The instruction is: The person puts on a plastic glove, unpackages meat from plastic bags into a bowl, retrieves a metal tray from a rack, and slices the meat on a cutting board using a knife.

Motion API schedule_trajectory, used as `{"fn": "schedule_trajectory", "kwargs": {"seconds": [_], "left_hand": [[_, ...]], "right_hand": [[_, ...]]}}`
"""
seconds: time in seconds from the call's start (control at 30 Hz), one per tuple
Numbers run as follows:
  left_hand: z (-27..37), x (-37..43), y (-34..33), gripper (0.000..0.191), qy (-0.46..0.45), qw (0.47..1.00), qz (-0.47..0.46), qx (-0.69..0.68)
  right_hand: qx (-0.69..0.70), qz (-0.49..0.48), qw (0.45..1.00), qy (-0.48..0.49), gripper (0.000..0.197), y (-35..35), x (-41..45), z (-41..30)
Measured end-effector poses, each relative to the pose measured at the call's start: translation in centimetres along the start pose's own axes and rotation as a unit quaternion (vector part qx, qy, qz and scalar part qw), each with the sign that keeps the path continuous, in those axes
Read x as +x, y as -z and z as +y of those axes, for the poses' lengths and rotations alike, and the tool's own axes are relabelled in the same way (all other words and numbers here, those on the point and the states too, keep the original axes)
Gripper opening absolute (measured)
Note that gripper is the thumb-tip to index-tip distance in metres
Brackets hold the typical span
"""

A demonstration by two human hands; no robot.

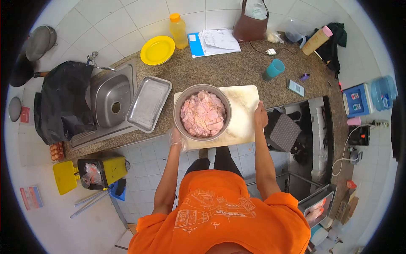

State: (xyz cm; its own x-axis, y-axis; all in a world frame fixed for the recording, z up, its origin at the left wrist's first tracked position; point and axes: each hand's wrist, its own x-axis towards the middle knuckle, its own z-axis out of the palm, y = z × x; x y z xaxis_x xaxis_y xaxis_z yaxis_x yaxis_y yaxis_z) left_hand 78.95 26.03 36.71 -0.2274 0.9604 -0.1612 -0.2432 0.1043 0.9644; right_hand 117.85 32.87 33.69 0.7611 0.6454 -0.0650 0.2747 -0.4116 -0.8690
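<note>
A round metal bowl (229, 111) heaped with pieces of raw, pale pink meat, which looks like chicken (203, 114), stands on the left part of a white cutting board (242, 117). The board is stained, and its front overhangs the counter edge. My right hand (261, 116) grips the board's right edge, thumb on top. At the board's left front, beside the bowl, my left hand (177, 139) wears a clear plastic glove and holds the board's edge. Its fingers are partly hidden. Left of the bowl lies a rectangular metal tray (149, 103).
A steel sink (111, 92) with black plastic (66, 101) beside it is at left. Behind are a yellow plate (157, 50), yellow bottle (179, 31), papers (222, 41), teal cup (274, 68) and phone (296, 88). An open-lidded bin (114, 171) stands below left.
</note>
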Motion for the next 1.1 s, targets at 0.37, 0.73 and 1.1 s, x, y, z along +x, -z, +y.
{"fn": "schedule_trajectory", "kwargs": {"seconds": [0.37,0.73,1.1], "left_hand": [[4.4,-6.1,-3.9,0.043,-0.108,0.99,0.083,-0.045],[18.7,-8.5,-6.0,0.041,-0.087,0.988,0.104,-0.073],[26.3,-9.8,-5.0,0.044,-0.102,0.991,0.084,-0.017]], "right_hand": [[-0.033,-0.086,0.991,0.096,0.071,8.2,1.6,-10.5],[0.019,0.037,0.924,0.381,0.033,20.1,-2.0,-21.7],[0.061,0.177,0.944,0.272,0.066,27.6,3.0,-22.5]]}}
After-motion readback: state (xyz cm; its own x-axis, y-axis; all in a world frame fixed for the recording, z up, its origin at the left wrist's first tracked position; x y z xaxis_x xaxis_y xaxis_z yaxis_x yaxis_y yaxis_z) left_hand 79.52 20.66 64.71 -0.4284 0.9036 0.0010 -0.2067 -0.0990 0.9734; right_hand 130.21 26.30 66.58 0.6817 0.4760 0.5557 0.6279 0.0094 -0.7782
